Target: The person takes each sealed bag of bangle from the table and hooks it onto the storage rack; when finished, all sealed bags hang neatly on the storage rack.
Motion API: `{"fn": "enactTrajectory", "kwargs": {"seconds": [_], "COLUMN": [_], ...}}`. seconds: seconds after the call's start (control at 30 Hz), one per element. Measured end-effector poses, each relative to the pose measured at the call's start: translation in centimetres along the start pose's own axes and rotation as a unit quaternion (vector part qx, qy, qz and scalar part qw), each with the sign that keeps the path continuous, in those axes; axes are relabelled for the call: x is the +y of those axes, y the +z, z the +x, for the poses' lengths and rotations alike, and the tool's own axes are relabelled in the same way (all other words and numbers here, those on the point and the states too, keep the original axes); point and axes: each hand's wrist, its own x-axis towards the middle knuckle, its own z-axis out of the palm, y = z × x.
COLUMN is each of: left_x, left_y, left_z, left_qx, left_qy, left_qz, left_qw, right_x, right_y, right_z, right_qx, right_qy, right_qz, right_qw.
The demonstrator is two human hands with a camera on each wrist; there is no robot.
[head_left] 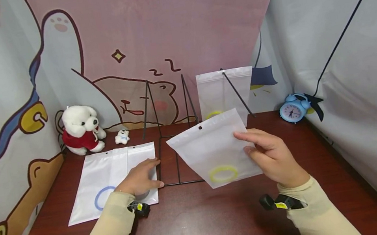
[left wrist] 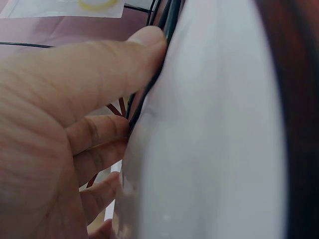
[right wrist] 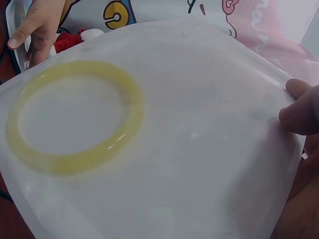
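My right hand (head_left: pixel 275 157) pinches a white translucent zip bag (head_left: pixel 210 146) by its right edge, thumb in front. A yellow ring (right wrist: pixel 134 119) shows through the bag, which hangs tilted above the black wire rack (head_left: pixel 177 162). My left hand (head_left: pixel 141 178) lies over white zip bags (head_left: pixel 86 186) on the table, fingers spread. Its thumb and fingertips rest at the rack's left wire, as the left wrist view shows close up. A blue ring (head_left: pixel 99 196) shows through the nearer of these bags. Another white zip bag (head_left: pixel 213 90) stands upright at the rack's right rear.
A white plush dog (head_left: pixel 82 139) in red and a small dog figure (head_left: pixel 122 137) sit at the back left. A blue alarm clock (head_left: pixel 292 108) stands at the back right. Thin black uprights (head_left: pixel 186 98) rise from the rack. Printed curtains enclose the dark red table (head_left: pixel 188 220).
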Motion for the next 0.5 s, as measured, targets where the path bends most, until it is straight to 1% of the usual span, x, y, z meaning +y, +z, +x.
{"fn": "enactTrajectory", "kwargs": {"seconds": [0.17,0.27,0.5], "left_x": [0.13,0.14,0.07], "left_y": [-0.02,0.02,0.01], "left_z": [-0.03,-0.01,-0.06], "left_qx": [0.0,-0.002,0.001], "left_qy": [0.003,-0.001,-0.002], "left_qz": [0.002,-0.002,0.0], "left_qw": [1.0,1.0,1.0], "right_x": [0.21,0.43,0.89], "right_y": [0.3,0.41,0.62], "right_z": [0.03,0.11,0.29], "right_qx": [-0.008,-0.014,-0.026], "right_qy": [-0.003,-0.002,0.007], "right_qz": [0.021,0.022,-0.002], "right_qw": [0.9997,0.9996,0.9996]}}
